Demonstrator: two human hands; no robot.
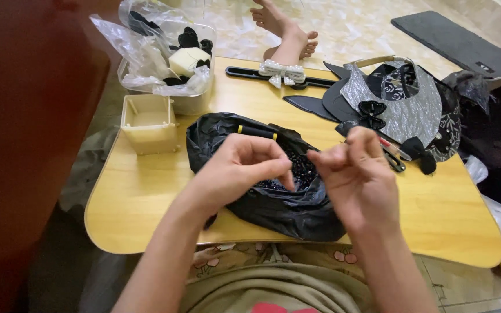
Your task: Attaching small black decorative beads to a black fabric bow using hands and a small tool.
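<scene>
Black plastic bag [273, 203] sits open mid-worktop [146, 191], small black beads [300, 168] piled inside it. Head view only.

Left hand [242, 168]: fingers curled in, thumb and index pinched together just over the beads; whatever is between them is too small to make out. Right hand [358, 174]: fingers also drawn into a pinch, tips pointing at the left hand, just apart from it. Can't tell if it grips anything.

Black tube with yellow bands [257, 131] lies on the bag's far rim. Cream square box [148, 123] stands left of the bag; clear tub [169, 58] with a crumpled plastic liner and black pieces behind it. Silver bow [282, 73] on a black strip at the far edge. Grey and black fabric pieces [401, 104] stacked right. Scissors [394, 155] just beside the right hand. Another person's feet [285, 29] on the floor beyond.
</scene>
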